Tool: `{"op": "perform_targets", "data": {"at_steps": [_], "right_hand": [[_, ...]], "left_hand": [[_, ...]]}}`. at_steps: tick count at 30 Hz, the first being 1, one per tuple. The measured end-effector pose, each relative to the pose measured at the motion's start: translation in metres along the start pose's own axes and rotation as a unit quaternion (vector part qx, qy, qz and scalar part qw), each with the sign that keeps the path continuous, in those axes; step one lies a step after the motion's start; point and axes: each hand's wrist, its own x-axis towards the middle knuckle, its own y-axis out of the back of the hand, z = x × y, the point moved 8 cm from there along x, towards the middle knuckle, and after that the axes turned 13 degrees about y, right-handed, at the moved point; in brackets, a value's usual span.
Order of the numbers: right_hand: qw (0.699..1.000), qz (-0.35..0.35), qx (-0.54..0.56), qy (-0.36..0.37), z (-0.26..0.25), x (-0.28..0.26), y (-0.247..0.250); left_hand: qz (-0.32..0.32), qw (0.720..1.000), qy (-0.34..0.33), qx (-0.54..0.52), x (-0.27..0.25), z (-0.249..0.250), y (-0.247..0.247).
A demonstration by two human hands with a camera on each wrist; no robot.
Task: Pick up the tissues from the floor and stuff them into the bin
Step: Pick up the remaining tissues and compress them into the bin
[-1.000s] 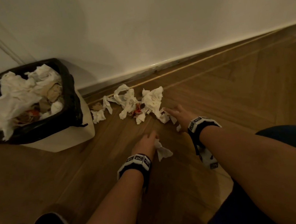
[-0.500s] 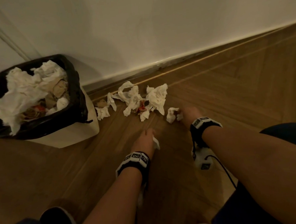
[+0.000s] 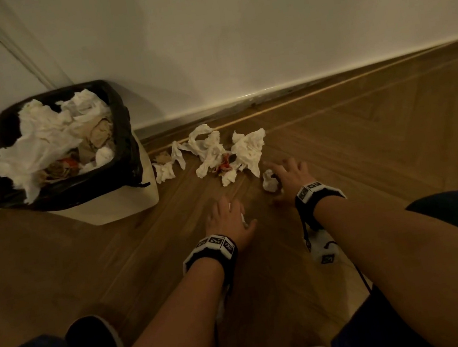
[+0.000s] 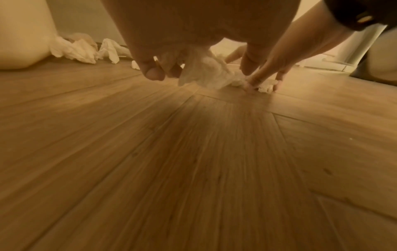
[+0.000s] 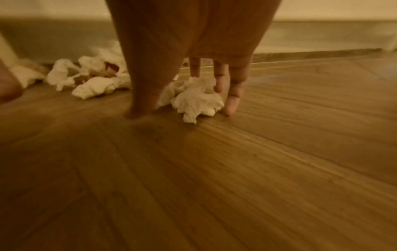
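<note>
While the left hand (image 3: pixel 226 215) hangs low over the wooden floor (image 3: pixel 364 135) with its fingers curled round a crumpled tissue (image 4: pixel 204 71), the right hand (image 3: pixel 289 174) spreads straight fingers around a small tissue ball (image 5: pixel 196 97), fingertips touching the boards. More loose tissues (image 3: pixel 218 152) lie by the wall, between the hands and the overfilled bin (image 3: pixel 125 147), whose black liner holds a heap of paper

The bin (image 3: pixel 143 168) (black liner, already heaped with white paper) stood by the wall. Crumpled tissues (image 3: pixel 227 152) lay scattered just beside it; one small wad (image 5: pixel 197 100) sat under my fingers, another tissue (image 4: pixel 206 71) hung from my other hand.
</note>
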Motion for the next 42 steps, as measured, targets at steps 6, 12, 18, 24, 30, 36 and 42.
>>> {"op": "perform_targets", "data": {"at_steps": [6, 12, 18, 24, 30, 36, 42], "right_hand": [[1.000, 0.016, -0.010, -0.011, -0.012, -0.003, -0.007], [0.998, 0.024, 0.062, -0.011, -0.018, 0.006, -0.002], [0.985, 0.039, 0.148, -0.080, -0.017, 0.000, 0.005], [0.995, -0.036, 0.069, -0.058, -0.026, -0.012, 0.005], [0.976, 0.101, 0.185, -0.048, -0.050, -0.021, 0.060], [0.924, 0.205, 0.323, 0.022, -0.106, -0.037, 0.135], [0.873, 0.269, 0.398, 0.086, -0.169, -0.073, 0.189]], "left_hand": [[-0.010, 1.000, -0.013, 0.007, -0.004, -0.002, 0.000], [0.018, 1.000, -0.015, -0.006, -0.002, -0.004, 0.014], [-0.022, 0.999, -0.015, -0.040, 0.001, -0.014, 0.021], [-0.055, 0.994, 0.059, -0.077, -0.011, -0.029, 0.031], [-0.068, 0.993, 0.048, -0.085, -0.028, -0.024, 0.059], [0.006, 0.996, 0.043, -0.080, -0.042, -0.023, 0.132], [0.210, 0.967, 0.028, -0.145, -0.087, -0.035, 0.254]]}}
